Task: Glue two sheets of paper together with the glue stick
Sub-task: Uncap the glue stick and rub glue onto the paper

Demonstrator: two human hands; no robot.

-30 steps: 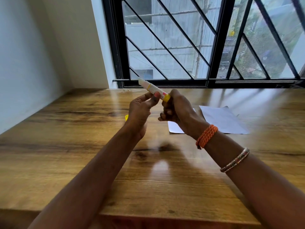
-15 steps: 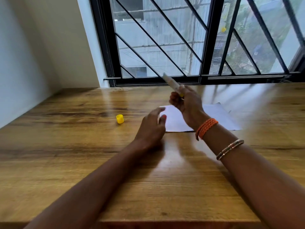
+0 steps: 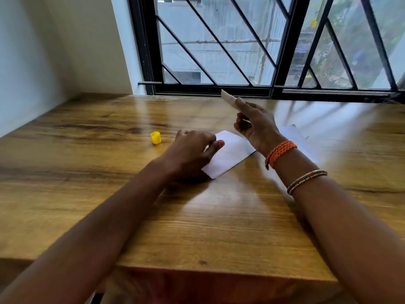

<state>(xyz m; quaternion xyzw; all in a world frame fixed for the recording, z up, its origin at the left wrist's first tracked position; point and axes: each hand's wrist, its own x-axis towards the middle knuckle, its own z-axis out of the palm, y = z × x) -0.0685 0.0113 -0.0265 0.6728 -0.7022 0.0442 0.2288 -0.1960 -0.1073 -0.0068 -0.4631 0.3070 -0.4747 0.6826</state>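
My right hand (image 3: 255, 123) holds the uncapped white glue stick (image 3: 228, 98) raised above the table, its free end pointing up and left toward the window. My left hand (image 3: 192, 150) rests on the left edge of a white paper sheet (image 3: 232, 154) lying at an angle on the wooden table (image 3: 87, 172); its fingers press the sheet. A second white sheet (image 3: 293, 137) lies behind my right wrist, mostly hidden by it. The yellow glue cap (image 3: 156, 137) stands on the table to the left of my left hand.
A black-barred window (image 3: 219, 51) runs along the table's far edge. A white wall (image 3: 32, 62) borders the table on the left. The table's near edge is at the bottom of the view.
My left hand let go of the glue stick, dropped to the table and slid onto the paper sheet, which now lies turned. My right hand kept the stick and moved right.
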